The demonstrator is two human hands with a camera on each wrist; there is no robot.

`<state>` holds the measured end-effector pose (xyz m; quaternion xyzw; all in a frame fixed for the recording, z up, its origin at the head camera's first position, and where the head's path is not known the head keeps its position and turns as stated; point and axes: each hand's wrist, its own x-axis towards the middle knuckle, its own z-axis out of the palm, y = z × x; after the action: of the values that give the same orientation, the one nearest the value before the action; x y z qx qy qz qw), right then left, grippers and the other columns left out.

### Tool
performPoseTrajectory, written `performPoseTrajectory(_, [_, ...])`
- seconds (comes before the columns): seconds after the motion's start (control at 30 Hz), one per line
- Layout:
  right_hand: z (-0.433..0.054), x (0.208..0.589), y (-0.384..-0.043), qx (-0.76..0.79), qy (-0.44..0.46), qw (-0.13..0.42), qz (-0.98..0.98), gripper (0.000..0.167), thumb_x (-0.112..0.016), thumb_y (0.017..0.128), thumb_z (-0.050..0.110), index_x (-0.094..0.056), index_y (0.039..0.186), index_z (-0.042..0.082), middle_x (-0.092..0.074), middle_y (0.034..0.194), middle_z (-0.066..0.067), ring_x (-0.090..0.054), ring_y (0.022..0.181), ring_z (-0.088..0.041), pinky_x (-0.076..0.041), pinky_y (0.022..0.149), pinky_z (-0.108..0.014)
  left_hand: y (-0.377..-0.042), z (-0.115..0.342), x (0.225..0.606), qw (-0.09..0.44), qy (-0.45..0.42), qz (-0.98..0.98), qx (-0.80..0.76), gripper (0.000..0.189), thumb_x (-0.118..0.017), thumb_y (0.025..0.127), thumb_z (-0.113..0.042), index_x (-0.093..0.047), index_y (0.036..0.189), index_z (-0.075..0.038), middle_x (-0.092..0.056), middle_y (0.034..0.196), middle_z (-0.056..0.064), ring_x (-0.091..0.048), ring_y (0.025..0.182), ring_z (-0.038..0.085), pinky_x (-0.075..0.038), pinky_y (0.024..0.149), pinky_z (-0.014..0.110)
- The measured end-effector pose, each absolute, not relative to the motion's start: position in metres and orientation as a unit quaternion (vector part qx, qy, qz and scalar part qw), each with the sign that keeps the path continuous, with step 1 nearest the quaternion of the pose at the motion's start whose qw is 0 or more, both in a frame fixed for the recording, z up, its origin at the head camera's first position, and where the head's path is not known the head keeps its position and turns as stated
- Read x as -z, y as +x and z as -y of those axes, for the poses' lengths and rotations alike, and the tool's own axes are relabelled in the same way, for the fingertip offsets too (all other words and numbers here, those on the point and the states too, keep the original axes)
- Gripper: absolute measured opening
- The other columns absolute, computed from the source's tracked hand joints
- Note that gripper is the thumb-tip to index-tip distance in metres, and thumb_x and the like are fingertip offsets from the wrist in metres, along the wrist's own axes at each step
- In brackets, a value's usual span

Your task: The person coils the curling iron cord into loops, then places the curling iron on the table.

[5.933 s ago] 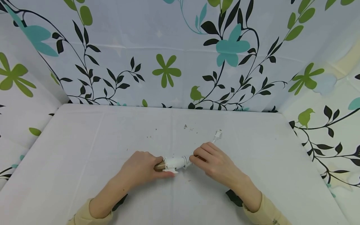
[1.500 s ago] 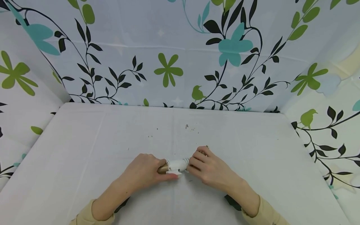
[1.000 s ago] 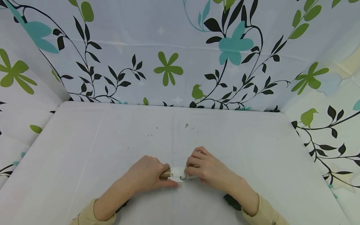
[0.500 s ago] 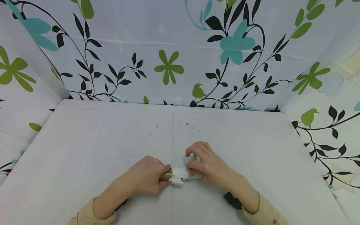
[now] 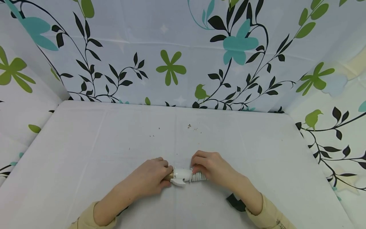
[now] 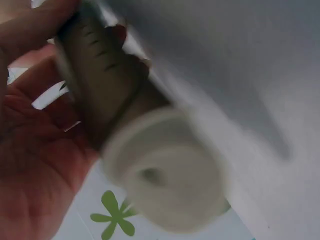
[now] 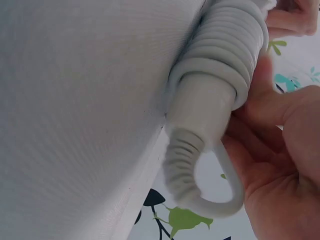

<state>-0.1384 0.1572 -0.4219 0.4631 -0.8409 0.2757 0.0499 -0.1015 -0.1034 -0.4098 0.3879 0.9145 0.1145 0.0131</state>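
Observation:
A curling iron (image 5: 182,173) with a white handle, a brownish-gold barrel (image 6: 102,75) and a white clip lever (image 5: 178,182) lies level across the table, between my hands. My left hand (image 5: 150,178) grips the barrel, whose blurred white end cap (image 6: 175,190) faces the left wrist camera. Around the handle's right part the white power cord (image 7: 225,37) is wound in several tight turns. Thumb and fingers of my right hand (image 5: 215,165) pinch at this coil. Below the handle end, the ribbed cord sleeve (image 7: 182,160) bends into a loop. The plug is hidden.
The white-covered table (image 5: 114,133) carries small dark crumbs (image 5: 189,126) beyond the hands. A black piece (image 5: 235,202) shows by the right wrist. Patterned cloth (image 5: 120,31) with leaves and flowers rises behind the table and along both sides.
The plug end, seen sticking out beyond my right hand at first, is out of sight. My right fingers lifted and spread, then came down on the coil. The iron shifted slightly right and nearer.

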Motion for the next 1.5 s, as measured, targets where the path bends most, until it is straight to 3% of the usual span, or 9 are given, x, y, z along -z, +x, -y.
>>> performPoseTrajectory(0.13, [-0.159, 0.42, -0.139, -0.268, 0.443, 0.019, 0.855, 0.014, -0.074, 0.086, -0.003, -0.071, 0.095, 0.008, -0.068, 0.099, 0.002, -0.068, 0.09, -0.01, -0.055, 0.08, -0.021, -0.099, 0.102, 0.408, 0.013, 0.376, -0.922, -0.098, 0.026, -0.084, 0.08, -0.03, -0.07, 0.089, -0.01, -0.061, 0.088, 0.001, -0.053, 0.101, 0.021, -0.05, 0.085, 0.031])
performPoseTrajectory(0.2, [-0.16, 0.418, -0.139, -0.261, 0.437, 0.017, 0.86, 0.016, -0.074, 0.085, -0.005, -0.073, 0.095, 0.008, -0.069, 0.099, 0.001, -0.069, 0.09, -0.011, -0.056, 0.08, -0.023, -0.098, 0.102, 0.408, 0.008, 0.368, -0.925, -0.095, 0.026, -0.084, 0.08, -0.031, -0.071, 0.09, -0.011, -0.062, 0.091, 0.002, -0.052, 0.102, 0.021, -0.049, 0.088, 0.033])
performPoseTrajectory(0.43, [-0.161, 0.414, -0.138, -0.223, 0.434, 0.012, 0.873, 0.023, -0.073, 0.082, -0.009, -0.077, 0.097, 0.008, -0.073, 0.099, -0.001, -0.072, 0.09, -0.014, -0.057, 0.078, -0.027, -0.097, 0.104, 0.408, 0.018, 0.349, -0.93, -0.111, 0.031, -0.082, 0.083, -0.032, -0.071, 0.102, -0.01, -0.061, 0.098, 0.004, -0.052, 0.1, 0.022, -0.049, 0.085, 0.035])
performPoseTrajectory(0.6, [-0.168, 0.409, -0.138, -0.217, 0.426, -0.026, 0.878, 0.016, -0.073, 0.088, 0.0, -0.077, 0.1, 0.011, -0.074, 0.098, 0.003, -0.071, 0.089, -0.01, -0.056, 0.077, -0.025, -0.096, 0.106, 0.409, 0.021, 0.35, -0.93, -0.11, 0.04, -0.081, 0.084, -0.032, -0.066, 0.114, -0.01, -0.057, 0.104, 0.006, -0.05, 0.096, 0.022, -0.048, 0.081, 0.037])
performPoseTrajectory(0.87, [-0.172, 0.407, -0.138, -0.207, 0.424, -0.021, 0.881, 0.012, -0.074, 0.088, 0.004, -0.076, 0.096, 0.012, -0.073, 0.091, 0.004, -0.069, 0.081, -0.007, -0.056, 0.073, -0.026, -0.099, 0.108, 0.409, 0.026, 0.38, -0.914, -0.139, 0.038, -0.072, 0.093, -0.023, -0.06, 0.127, -0.009, -0.057, 0.097, 0.0, -0.053, 0.083, 0.014, -0.049, 0.07, 0.027])
performPoseTrajectory(1.13, [-0.17, 0.413, -0.139, -0.18, 0.417, -0.005, 0.891, 0.016, -0.074, 0.089, 0.005, -0.077, 0.104, 0.01, -0.068, 0.101, 0.0, -0.066, 0.088, -0.013, -0.055, 0.076, -0.028, -0.098, 0.107, 0.409, 0.008, 0.384, -0.913, -0.136, 0.031, -0.066, 0.097, -0.022, -0.06, 0.123, -0.007, -0.063, 0.096, 0.0, -0.057, 0.104, 0.021, -0.052, 0.085, 0.03])
performPoseTrajectory(1.3, [-0.169, 0.412, -0.139, -0.181, 0.413, 0.001, 0.893, 0.011, -0.075, 0.09, 0.011, -0.078, 0.101, 0.012, -0.066, 0.094, 0.003, -0.062, 0.08, -0.008, -0.053, 0.071, -0.024, -0.097, 0.105, 0.41, -0.007, 0.377, -0.919, -0.119, 0.027, -0.065, 0.098, -0.021, -0.057, 0.121, -0.009, -0.053, 0.106, 0.003, -0.05, 0.09, 0.018, -0.047, 0.067, 0.028])
performPoseTrajectory(1.43, [-0.168, 0.411, -0.14, -0.191, 0.402, -0.006, 0.896, 0.006, -0.073, 0.092, 0.017, -0.077, 0.096, 0.013, -0.069, 0.088, 0.006, -0.063, 0.075, -0.004, -0.053, 0.068, -0.022, -0.096, 0.106, 0.412, -0.016, 0.38, -0.92, -0.096, 0.034, -0.063, 0.099, -0.021, -0.055, 0.128, -0.006, -0.053, 0.108, 0.004, -0.051, 0.093, 0.02, -0.048, 0.071, 0.032])
performPoseTrajectory(1.5, [-0.168, 0.412, -0.14, -0.196, 0.401, -0.003, 0.895, 0.006, -0.073, 0.092, 0.017, -0.076, 0.094, 0.013, -0.07, 0.086, 0.006, -0.064, 0.075, -0.004, -0.053, 0.068, -0.023, -0.096, 0.106, 0.413, -0.02, 0.387, -0.917, -0.092, 0.04, -0.064, 0.098, -0.021, -0.052, 0.132, -0.003, -0.056, 0.11, 0.005, -0.052, 0.099, 0.023, -0.05, 0.079, 0.035])
